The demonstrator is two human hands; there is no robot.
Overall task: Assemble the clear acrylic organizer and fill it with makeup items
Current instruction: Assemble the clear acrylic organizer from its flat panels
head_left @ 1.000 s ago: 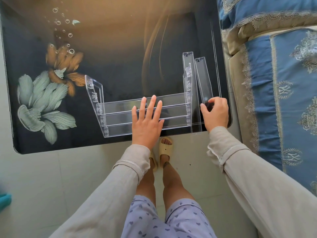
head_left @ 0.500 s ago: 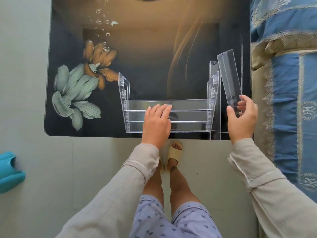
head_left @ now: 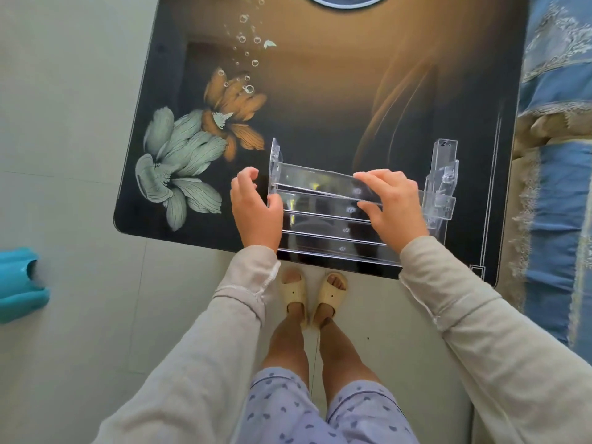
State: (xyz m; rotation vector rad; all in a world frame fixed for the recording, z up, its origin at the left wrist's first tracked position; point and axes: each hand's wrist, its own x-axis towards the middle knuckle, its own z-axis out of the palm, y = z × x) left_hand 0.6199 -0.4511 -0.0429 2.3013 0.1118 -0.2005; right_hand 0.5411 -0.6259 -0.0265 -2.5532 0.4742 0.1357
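Okay, we have one organizer at the table's near edge, two side panels up. Our right hand pinches one loose strip over it; left hand curled at left panel, grip unclear.

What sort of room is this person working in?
Probably a bedroom at home: blue patterned bedding lies beside the flower-printed table, and the person stands in slippers on a tiled floor.
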